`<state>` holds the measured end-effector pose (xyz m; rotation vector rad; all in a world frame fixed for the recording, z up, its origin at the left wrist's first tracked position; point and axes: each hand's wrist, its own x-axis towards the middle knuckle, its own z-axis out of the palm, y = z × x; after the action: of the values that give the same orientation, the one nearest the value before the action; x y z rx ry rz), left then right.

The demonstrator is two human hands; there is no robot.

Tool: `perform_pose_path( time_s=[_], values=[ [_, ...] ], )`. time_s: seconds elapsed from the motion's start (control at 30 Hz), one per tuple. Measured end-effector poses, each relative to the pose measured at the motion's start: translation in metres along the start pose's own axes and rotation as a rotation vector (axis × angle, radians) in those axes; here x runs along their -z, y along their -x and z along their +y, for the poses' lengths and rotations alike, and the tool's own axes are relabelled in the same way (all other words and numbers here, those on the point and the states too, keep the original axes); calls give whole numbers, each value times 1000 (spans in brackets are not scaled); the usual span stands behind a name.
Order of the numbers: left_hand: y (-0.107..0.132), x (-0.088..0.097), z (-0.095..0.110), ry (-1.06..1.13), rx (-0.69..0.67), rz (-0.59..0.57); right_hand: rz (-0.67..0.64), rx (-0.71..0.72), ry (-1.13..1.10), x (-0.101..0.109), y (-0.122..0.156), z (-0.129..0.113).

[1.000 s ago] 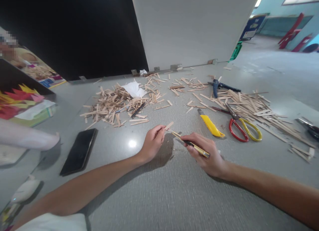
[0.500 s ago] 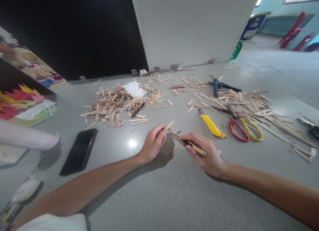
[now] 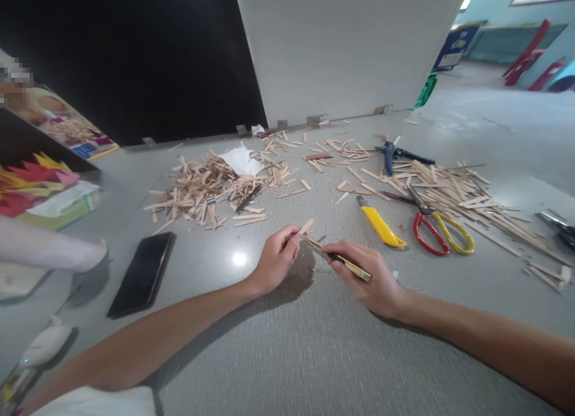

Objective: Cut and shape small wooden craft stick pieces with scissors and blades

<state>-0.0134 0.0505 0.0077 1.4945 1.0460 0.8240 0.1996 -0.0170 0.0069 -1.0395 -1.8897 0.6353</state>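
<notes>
Between its thumb and fingers, my left hand (image 3: pixel 277 257) pinches a short, flat wooden stick (image 3: pixel 306 226), whose rounded end points up and away from me. My right hand (image 3: pixel 366 275) grips a slim utility knife (image 3: pixel 354 267) with a gold and black body. The knife's blade reaches left to the stick, close to my left fingertips; whether it cuts in cannot be made out. Both hands are raised a little over the grey table (image 3: pixel 287 356). Beyond them lies a heap of cut wooden pieces (image 3: pixel 202 185) with a crumpled white paper (image 3: pixel 242 160) on it.
To the right lie a yellow box cutter (image 3: pixel 381 226), scissors with red and yellow handles (image 3: pixel 442 233), dark blue cutters (image 3: pixel 390 157) and long wood strips (image 3: pixel 453 185). On the left are a black phone (image 3: pixel 142 274), a white mouse (image 3: pixel 47 342) and another person's forearm (image 3: pixel 49 243).
The knife and my right hand have shifted very slightly left toward the stick. My left hand keeps its pinch in nearly the same place.
</notes>
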Motion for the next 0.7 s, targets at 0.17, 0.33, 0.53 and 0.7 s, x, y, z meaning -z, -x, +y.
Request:
perform_pose_path(
  time_s=[0.17, 0.33, 0.53, 0.7],
  values=[
    [0, 0, 1, -26, -7, 4, 22, 5, -2, 0, 0, -1],
    [0, 0, -1, -78, -32, 22, 81, -59, -97, -3, 5, -1],
    [8, 1, 1, -211, -168, -145, 152, -19, -63, -4, 5, 0],
    [16, -2, -3, -293, -294, -321, 81, 72, -21, -4, 3, -1]
  ],
)
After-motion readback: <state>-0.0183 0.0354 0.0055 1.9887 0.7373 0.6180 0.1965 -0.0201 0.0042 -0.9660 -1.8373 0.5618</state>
